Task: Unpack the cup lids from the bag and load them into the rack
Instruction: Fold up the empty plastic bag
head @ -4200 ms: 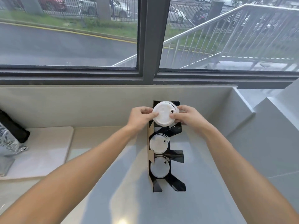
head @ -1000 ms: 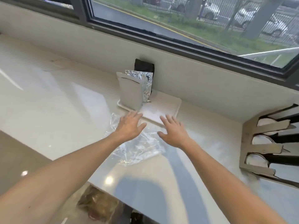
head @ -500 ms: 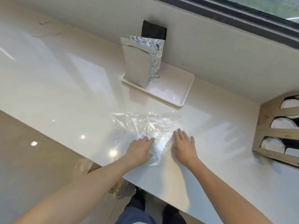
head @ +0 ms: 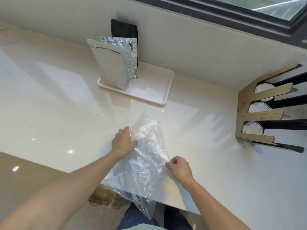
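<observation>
A clear, crumpled plastic bag [head: 144,166] lies over the counter's front edge, its lower end hanging past the edge. My left hand [head: 123,141] grips the bag's left side near the top. My right hand [head: 180,168] pinches its right edge between thumb and fingers. No lids show inside the bag. At the far right stands the wood-and-black rack [head: 262,110], with three white cup lids [head: 253,129] in its slots.
A white tray [head: 149,90] against the back wall holds a grey pouch [head: 111,65], a foil bag and a black bag. A window frame runs along the top right. Below the counter edge are my legs and a brownish object on the floor.
Both hands went from pressing flat on the bag to gripping its edges. The bag has been pulled toward the counter's front edge and now hangs over it.
</observation>
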